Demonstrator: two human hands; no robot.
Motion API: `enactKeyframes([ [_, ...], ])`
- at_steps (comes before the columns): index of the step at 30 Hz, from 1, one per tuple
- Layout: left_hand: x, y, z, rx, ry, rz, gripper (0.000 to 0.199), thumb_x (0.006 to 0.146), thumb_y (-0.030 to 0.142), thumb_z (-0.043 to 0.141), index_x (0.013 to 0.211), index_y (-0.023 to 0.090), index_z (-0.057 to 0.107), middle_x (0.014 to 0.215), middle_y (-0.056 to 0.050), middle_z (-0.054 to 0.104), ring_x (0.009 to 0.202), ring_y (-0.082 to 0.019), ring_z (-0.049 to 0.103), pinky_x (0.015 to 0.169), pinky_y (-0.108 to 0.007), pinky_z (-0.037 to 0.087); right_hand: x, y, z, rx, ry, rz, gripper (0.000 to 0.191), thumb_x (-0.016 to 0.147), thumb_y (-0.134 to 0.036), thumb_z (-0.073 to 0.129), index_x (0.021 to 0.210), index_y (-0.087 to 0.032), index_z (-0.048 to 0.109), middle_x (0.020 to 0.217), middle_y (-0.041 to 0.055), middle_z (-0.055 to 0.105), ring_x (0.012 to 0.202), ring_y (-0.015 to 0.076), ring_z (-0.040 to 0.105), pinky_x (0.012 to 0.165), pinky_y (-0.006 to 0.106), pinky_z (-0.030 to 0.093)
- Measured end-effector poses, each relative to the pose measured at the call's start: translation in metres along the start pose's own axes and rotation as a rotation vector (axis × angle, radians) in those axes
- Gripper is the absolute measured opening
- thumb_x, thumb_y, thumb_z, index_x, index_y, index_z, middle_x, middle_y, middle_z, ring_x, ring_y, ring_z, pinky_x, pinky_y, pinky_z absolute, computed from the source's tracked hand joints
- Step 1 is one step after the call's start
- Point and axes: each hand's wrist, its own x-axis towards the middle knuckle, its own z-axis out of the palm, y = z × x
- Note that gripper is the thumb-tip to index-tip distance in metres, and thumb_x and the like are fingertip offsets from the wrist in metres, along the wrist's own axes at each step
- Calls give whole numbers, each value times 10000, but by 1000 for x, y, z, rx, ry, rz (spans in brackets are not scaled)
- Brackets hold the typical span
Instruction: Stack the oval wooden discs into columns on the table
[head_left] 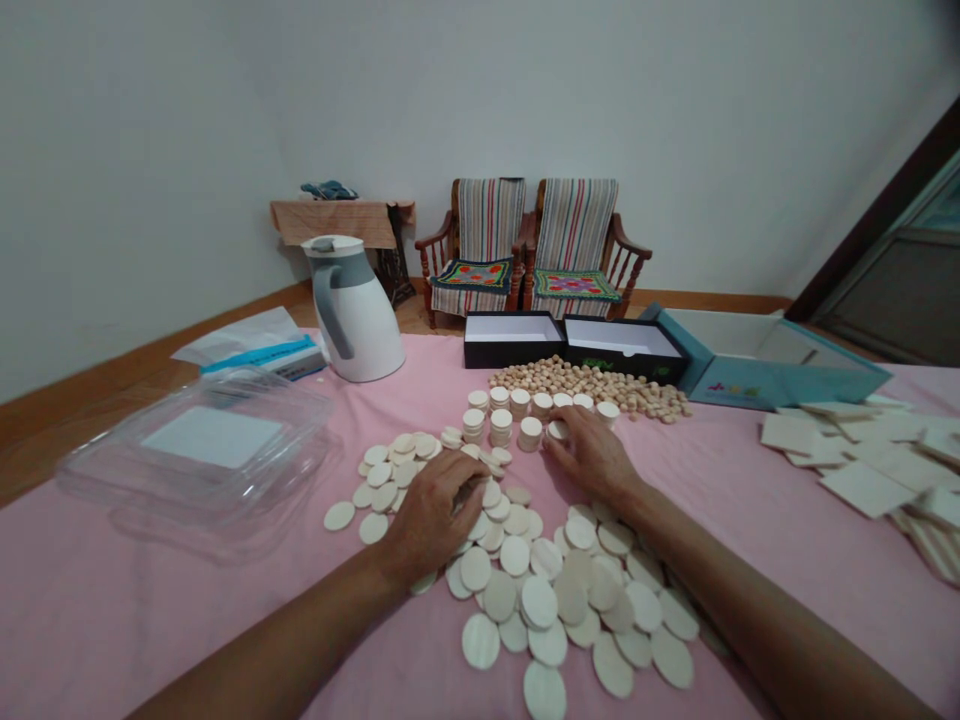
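Note:
Pale round wooden discs (538, 602) lie in a loose, overlapping heap on the pink cloth. Beyond the heap, several short stacks of discs (501, 428) stand upright in two rows. My left hand (439, 508) is over the heap's left part, fingers curled and closed round discs at the fingertips; the palm side is hidden. At the right end of the nearer row, my right hand (592, 455) has its fingers and thumb closed about a low stack of discs (558, 430), partly covered by the fingers.
Small wooden beads (577, 378) are piled behind the stacks, before two black boxes (513, 354) and a blue box (772, 375). Square wooden pieces (870, 488) lie at right. At left are a clear plastic container (292, 440), a white jug (367, 330) and a tissue pack (262, 355).

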Motion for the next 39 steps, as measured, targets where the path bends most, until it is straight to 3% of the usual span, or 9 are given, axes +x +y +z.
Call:
enactKeyframes([
  [5,-1,0,0,-9,-7,-2,136,841,118,487,900,180,593,885,-50,619,846,-173,563,773,-305,446,0,0,-2,-1,-10,21,211,799,-228,521,999,-166,547,972,89,595,930,215,521,770,303,390],
  [11,-1,1,-1,-21,-4,-6,140,842,122,480,898,180,595,865,-54,624,825,-180,566,757,-314,451,-4,-14,-17,4,111,-46,161,817,-267,526,942,-172,562,933,96,583,880,216,517,758,318,395],
  [13,-1,2,-1,-22,2,-8,140,844,123,482,896,180,599,852,-51,622,815,-178,565,745,-309,449,-7,-24,-18,60,46,-134,125,839,-225,492,921,-175,572,909,84,588,839,193,526,731,297,398],
  [17,-1,2,-2,-18,35,-11,139,850,132,481,893,179,605,843,-49,618,809,-175,568,737,-305,449,-8,-47,-7,82,-222,-301,228,846,-105,433,1004,-179,579,930,65,612,826,163,549,697,259,396],
  [21,-3,1,-1,-5,43,-12,142,835,109,488,873,181,605,841,-47,623,812,-175,569,747,-308,450,-5,-63,7,-19,-307,-365,249,860,-91,435,1042,-180,580,985,71,625,885,175,557,740,273,394],
  [26,-3,0,0,-6,31,-13,144,826,91,493,858,178,604,846,-43,630,822,-170,574,751,-300,450,-7,-57,6,-104,-303,-301,198,844,-88,452,959,-159,597,945,83,626,860,182,557,710,273,388],
  [33,-2,0,0,-14,29,-4,138,822,100,494,851,176,606,842,-50,634,812,-174,576,752,-314,454,-19,-31,-31,-18,-400,-165,299,695,11,458,856,-185,616,894,58,636,747,150,577,623,245,361],
  [37,-2,1,-1,-9,28,-8,138,824,101,489,858,172,602,837,-51,632,810,-175,571,753,-319,454,-22,-32,-34,-91,-373,-41,102,749,-132,534,838,-164,571,841,83,627,692,173,570,585,267,354],
  [39,-1,2,-2,-7,26,-10,136,820,102,493,849,173,604,835,-50,632,809,-175,571,743,-315,457,-24,-34,-25,-131,-344,-14,135,759,-206,564,883,-155,550,860,104,625,731,203,580,596,284,361],
])
